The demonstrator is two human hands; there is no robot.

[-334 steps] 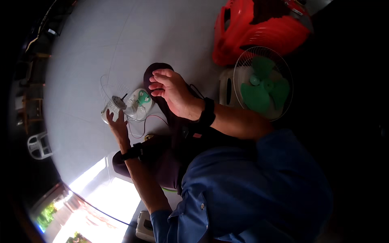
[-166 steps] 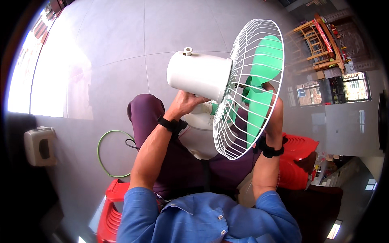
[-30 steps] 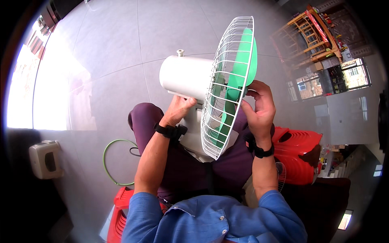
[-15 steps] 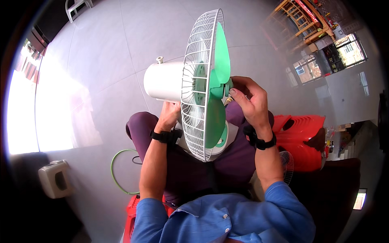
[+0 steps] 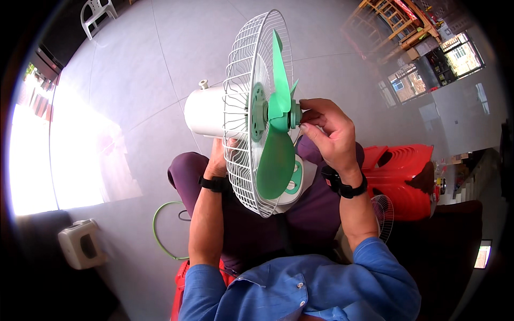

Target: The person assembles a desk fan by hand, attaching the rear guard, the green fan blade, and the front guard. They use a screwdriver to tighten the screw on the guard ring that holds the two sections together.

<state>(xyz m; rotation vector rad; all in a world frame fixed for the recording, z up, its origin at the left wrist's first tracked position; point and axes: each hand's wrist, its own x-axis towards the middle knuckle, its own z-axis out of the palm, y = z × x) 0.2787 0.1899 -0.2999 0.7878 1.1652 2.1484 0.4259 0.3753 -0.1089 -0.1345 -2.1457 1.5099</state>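
Note:
An electric fan stands between my knees, its white motor housing [image 5: 206,112] pointing left and its blades facing right. The white wire rear guard [image 5: 241,69] surrounds the back of the green fan blade [image 5: 276,166]; no front guard is on it. My right hand [image 5: 332,131] pinches the green blade nut [image 5: 295,115] at the hub between thumb and fingers. Beneath the motor housing, my left hand [image 5: 219,155] supports the fan from behind the guard, its fingers partly hidden. The white base with a green control panel [image 5: 294,179] shows below the blade.
Red plastic stools [image 5: 399,179] stand to my right, with another wire guard [image 5: 383,211] beside them. A green ring [image 5: 155,235] lies on the floor at left, near a beige appliance [image 5: 81,243]. A white chair [image 5: 97,16] stands far left, a wooden rack [image 5: 396,24] far right.
The blade has turned about its hub. The fan head has shifted slightly left and swung so that more of the hub shows. My right hand stays at the nut.

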